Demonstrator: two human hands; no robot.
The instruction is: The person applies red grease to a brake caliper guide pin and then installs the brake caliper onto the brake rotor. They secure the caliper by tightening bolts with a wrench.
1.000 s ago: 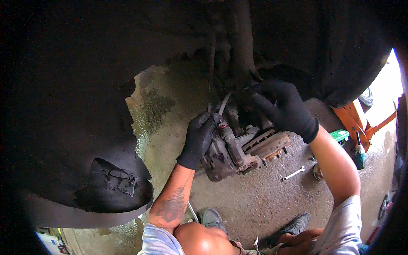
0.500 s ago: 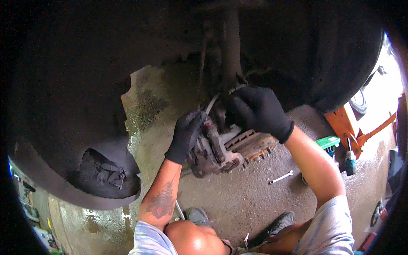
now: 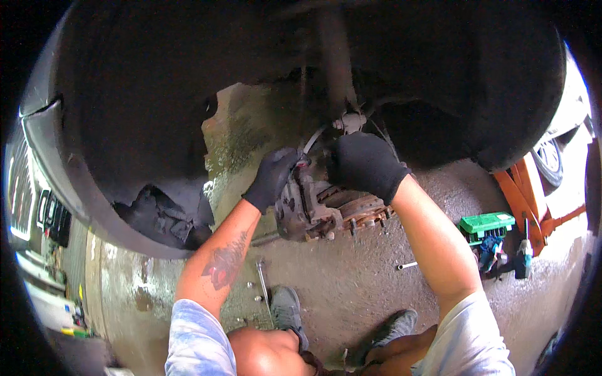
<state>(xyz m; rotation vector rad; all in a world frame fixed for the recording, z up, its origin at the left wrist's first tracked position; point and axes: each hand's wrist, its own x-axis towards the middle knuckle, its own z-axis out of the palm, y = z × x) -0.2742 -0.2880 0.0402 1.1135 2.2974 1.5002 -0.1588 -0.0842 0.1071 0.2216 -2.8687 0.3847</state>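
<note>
My left hand point(image 3: 276, 178), in a black glove, has its fingers closed at the upper end of a rusty brake caliper point(image 3: 298, 213). A pale hose point(image 3: 315, 139) curves up from beside its fingertips. My right hand point(image 3: 368, 164), also in a black glove, is curled like a fist just behind the wheel hub point(image 3: 360, 203), whose studs point toward me. Its fingers, and anything in them, are hidden. Directly above this hand is a metal bracket with a bolt point(image 3: 350, 122), at the lower end of a strut point(image 3: 337, 59).
The dark wheel arch point(image 3: 144, 113) surrounds my arms. An orange jack point(image 3: 523, 194) stands at right, near a green case point(image 3: 486, 225) and a power driver point(image 3: 523, 260). A wrench point(image 3: 407, 266) lies beneath my right forearm; a long metal tool point(image 3: 263, 282) lies by my left shoe point(image 3: 286, 310).
My right hand has dropped slightly from the strut's lower end, uncovering the bracket and bolt. The hub and caliper appear higher in the picture. The view has shifted, showing more of the car's outside at left.
</note>
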